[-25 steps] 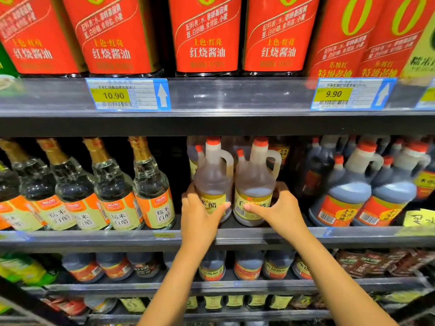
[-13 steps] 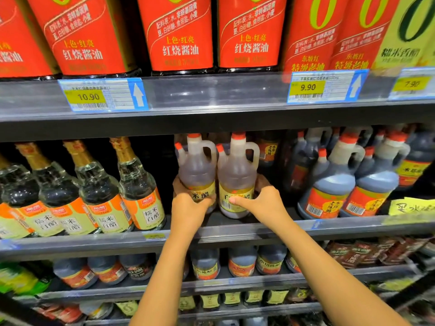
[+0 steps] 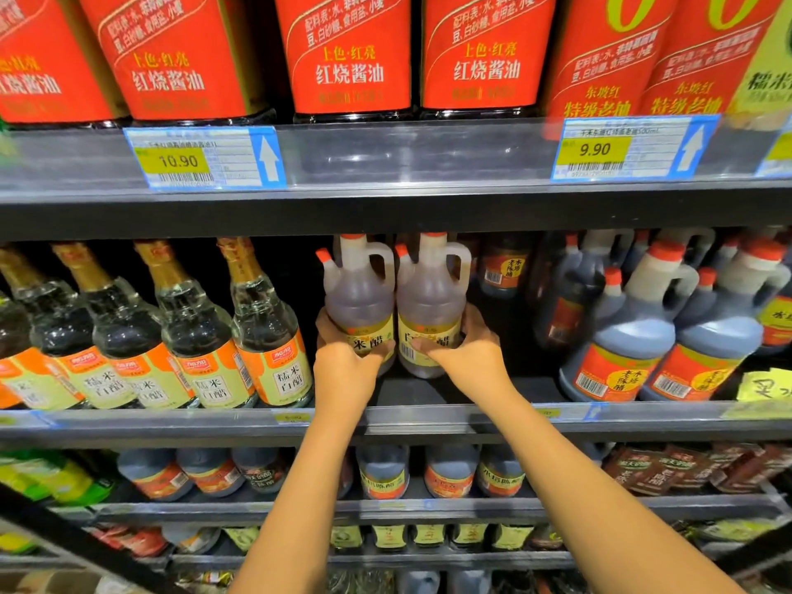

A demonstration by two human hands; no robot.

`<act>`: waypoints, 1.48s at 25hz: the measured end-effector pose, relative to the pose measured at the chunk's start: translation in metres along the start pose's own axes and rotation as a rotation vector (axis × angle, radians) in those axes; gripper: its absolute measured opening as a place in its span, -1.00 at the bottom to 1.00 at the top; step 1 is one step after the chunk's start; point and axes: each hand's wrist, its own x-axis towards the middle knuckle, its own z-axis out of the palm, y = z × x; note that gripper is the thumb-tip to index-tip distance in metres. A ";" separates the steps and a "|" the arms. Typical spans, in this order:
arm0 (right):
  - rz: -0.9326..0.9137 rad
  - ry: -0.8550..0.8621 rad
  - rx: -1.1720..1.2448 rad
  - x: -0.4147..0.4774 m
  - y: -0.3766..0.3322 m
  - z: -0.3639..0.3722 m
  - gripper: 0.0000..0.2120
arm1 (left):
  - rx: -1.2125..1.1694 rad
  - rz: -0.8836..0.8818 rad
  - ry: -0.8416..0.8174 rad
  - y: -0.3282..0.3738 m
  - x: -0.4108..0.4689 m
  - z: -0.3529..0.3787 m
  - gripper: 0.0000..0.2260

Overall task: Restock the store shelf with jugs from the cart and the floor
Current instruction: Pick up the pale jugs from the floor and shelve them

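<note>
Two bare forearms reach over the front rail of the middle shelf [image 3: 428,415]. Past that rail, the left hand [image 3: 347,362] curls round the lower body of the left jug [image 3: 358,293], and the right hand [image 3: 467,358] grips the right jug [image 3: 430,293] likewise. Both jugs are upright and touching, set back on the shelf. Glass bottles [image 3: 265,332] fill the shelf's left end, dark jugs [image 3: 634,336] its right end.

Upper shelf: soy sauce bottles [image 3: 349,75] labelled 上色·红亮 红烧酱油; neighbouring bottles [image 3: 598,100] labelled 东坡红 特级老抽. Left price tag [image 3: 180,160] reads 10.90; right price tag [image 3: 595,148] reads 9.90. Middle shelf: clear bottles [image 3: 288,379] labelled 糯米白醋; left jug [image 3: 360,302], 米醋; right jug [image 3: 430,302], 醋, partly covered; dark jugs [image 3: 623,379], 老陈醋.
</note>
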 end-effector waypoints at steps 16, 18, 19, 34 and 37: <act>-0.227 -0.179 -0.358 -0.114 -0.006 0.016 -0.32 | 0.503 0.219 0.086 -0.038 -0.118 -0.028 -0.33; -0.318 -0.229 -0.475 -0.138 0.001 0.033 -0.36 | 0.705 0.198 0.072 -0.068 -0.140 -0.050 -0.34; -0.378 -0.252 -0.551 -0.152 0.003 0.045 -0.37 | 0.813 0.177 0.033 -0.084 -0.153 -0.063 -0.32; -0.686 -0.980 -0.848 -0.401 -0.024 0.259 -0.22 | 0.885 -0.571 -0.082 -0.296 -0.356 -0.278 -0.24; -0.711 -1.129 -0.824 -0.451 -0.038 0.292 -0.25 | 0.877 -0.719 -0.032 -0.317 -0.400 -0.321 -0.26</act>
